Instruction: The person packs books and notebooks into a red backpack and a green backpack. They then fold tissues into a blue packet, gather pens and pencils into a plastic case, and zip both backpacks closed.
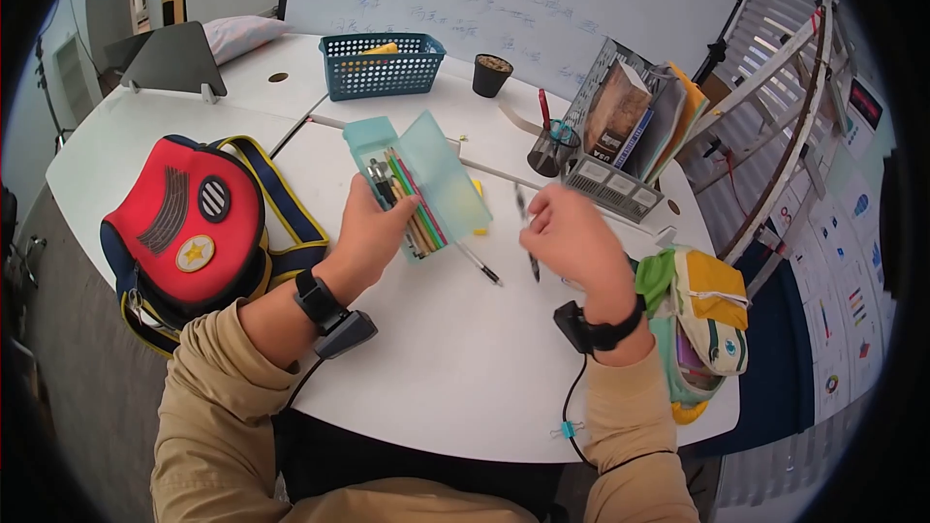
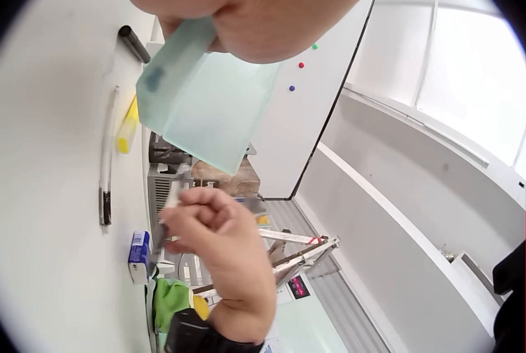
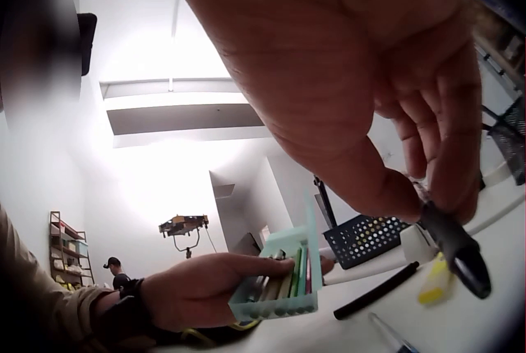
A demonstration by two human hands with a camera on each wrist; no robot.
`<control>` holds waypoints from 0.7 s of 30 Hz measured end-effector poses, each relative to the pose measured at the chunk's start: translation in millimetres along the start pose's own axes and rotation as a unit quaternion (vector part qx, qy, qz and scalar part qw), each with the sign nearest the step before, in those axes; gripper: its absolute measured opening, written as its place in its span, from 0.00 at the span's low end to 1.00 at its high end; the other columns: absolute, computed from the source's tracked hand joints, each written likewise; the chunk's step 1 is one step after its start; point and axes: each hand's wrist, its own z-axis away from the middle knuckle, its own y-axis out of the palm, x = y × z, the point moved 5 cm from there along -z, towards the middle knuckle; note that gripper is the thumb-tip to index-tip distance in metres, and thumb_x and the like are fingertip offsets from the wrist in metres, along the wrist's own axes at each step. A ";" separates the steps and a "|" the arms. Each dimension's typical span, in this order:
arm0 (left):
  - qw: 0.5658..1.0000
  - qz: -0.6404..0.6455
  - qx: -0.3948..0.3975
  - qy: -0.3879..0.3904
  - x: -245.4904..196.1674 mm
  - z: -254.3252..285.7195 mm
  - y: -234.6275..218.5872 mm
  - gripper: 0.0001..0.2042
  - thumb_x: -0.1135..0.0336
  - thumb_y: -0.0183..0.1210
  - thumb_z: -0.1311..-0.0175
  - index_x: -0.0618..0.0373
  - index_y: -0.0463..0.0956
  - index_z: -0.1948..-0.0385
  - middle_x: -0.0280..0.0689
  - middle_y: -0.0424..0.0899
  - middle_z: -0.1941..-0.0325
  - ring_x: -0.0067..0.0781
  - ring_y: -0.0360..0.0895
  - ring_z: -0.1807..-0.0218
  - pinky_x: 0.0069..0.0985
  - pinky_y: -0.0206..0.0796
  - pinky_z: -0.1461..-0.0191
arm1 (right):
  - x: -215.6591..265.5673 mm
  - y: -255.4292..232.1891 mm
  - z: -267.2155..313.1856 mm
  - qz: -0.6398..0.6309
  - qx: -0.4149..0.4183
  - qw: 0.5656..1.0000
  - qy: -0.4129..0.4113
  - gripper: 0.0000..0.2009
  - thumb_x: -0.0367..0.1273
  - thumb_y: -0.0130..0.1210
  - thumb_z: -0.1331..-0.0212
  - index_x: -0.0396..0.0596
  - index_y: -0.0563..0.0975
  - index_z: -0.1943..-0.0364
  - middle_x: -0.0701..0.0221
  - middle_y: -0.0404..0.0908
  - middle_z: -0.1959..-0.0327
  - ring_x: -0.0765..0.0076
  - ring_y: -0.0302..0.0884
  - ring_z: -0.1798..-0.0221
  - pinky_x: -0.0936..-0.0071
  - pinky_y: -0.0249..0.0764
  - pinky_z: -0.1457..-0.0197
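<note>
My left hand grips a translucent teal pencil case with its lid swung up. Inside it lie several pencils and pens. To the right, my right hand pinches a pen with a dark grip between thumb and fingers, just over the table. On the tabletop between the hands is a white pen with a black end. A yellow highlighter lies beside the case, near a black marker. In the left wrist view, a small blue and white box shows below the right hand.
A red backpack stands at the left, a green, white and yellow bag at the right. Toward the back are a blue basket, a black pot, a mesh pen holder and a file rack.
</note>
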 end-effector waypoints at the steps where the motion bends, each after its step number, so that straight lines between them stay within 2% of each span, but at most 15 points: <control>1: 1.000 0.008 0.007 -0.005 2.7 0.5 2.5 0.24 0.78 0.63 0.17 0.66 0.64 0.25 0.46 0.82 0.29 0.36 0.84 0.29 0.39 0.80 0.23 | 11.9 -12.9 4.2 -0.049 -0.030 0.998 0.000 0.18 0.30 0.77 0.40 0.38 0.83 0.49 0.59 0.92 0.59 0.62 0.93 0.58 0.66 0.89 0.51; 4: 0.997 0.048 0.050 -0.017 10.1 3.9 9.7 0.24 0.77 0.60 0.16 0.67 0.62 0.25 0.48 0.81 0.29 0.37 0.84 0.29 0.38 0.80 0.23 | 42.8 -24.6 17.6 -0.203 -0.066 0.973 -0.089 0.15 0.27 0.74 0.33 0.37 0.82 0.48 0.65 0.91 0.57 0.74 0.90 0.59 0.72 0.87 0.53; 7: 0.993 0.072 0.091 -0.026 13.4 15.3 22.1 0.25 0.78 0.57 0.18 0.67 0.60 0.24 0.49 0.80 0.28 0.38 0.83 0.27 0.38 0.78 0.22 | 63.2 -10.5 30.2 -0.238 -0.040 0.963 -0.121 0.14 0.27 0.73 0.30 0.37 0.82 0.47 0.66 0.91 0.56 0.76 0.89 0.58 0.73 0.87 0.54; 9: 0.993 0.051 0.108 -0.027 17.0 22.9 27.4 0.26 0.78 0.58 0.18 0.67 0.60 0.24 0.49 0.80 0.28 0.38 0.82 0.27 0.38 0.78 0.22 | 69.9 2.0 33.2 -0.214 -0.020 0.969 -0.121 0.14 0.27 0.73 0.30 0.36 0.82 0.48 0.64 0.92 0.57 0.73 0.91 0.57 0.72 0.88 0.53; 10: 0.992 0.032 0.113 -0.036 16.5 28.0 30.1 0.28 0.82 0.55 0.20 0.63 0.60 0.21 0.45 0.80 0.26 0.35 0.81 0.27 0.38 0.75 0.21 | 70.8 8.7 33.9 -0.200 -0.023 0.972 -0.119 0.13 0.27 0.72 0.30 0.35 0.82 0.48 0.61 0.92 0.57 0.69 0.92 0.58 0.70 0.88 0.53; 14: 0.987 0.031 0.154 -0.032 21.4 38.3 39.0 0.28 0.80 0.57 0.18 0.61 0.60 0.21 0.42 0.79 0.26 0.32 0.80 0.26 0.35 0.73 0.20 | 63.2 35.2 26.6 -0.162 -0.038 0.977 -0.130 0.13 0.26 0.71 0.30 0.33 0.83 0.48 0.54 0.93 0.59 0.57 0.94 0.59 0.64 0.90 0.52; 17: 0.984 0.052 0.169 -0.032 30.7 40.6 44.1 0.28 0.79 0.57 0.17 0.58 0.60 0.20 0.42 0.79 0.25 0.31 0.79 0.25 0.34 0.73 0.20 | 62.3 43.0 26.5 -0.160 -0.034 0.980 -0.110 0.13 0.26 0.71 0.30 0.33 0.83 0.48 0.52 0.93 0.59 0.53 0.95 0.59 0.63 0.90 0.51; 21: 0.979 0.047 0.196 -0.040 21.1 47.1 45.9 0.28 0.79 0.57 0.16 0.56 0.59 0.19 0.41 0.77 0.23 0.30 0.78 0.24 0.35 0.73 0.20 | 57.1 50.6 22.5 -0.151 -0.039 0.982 -0.106 0.12 0.26 0.71 0.30 0.32 0.84 0.49 0.53 0.93 0.60 0.54 0.95 0.60 0.63 0.90 0.52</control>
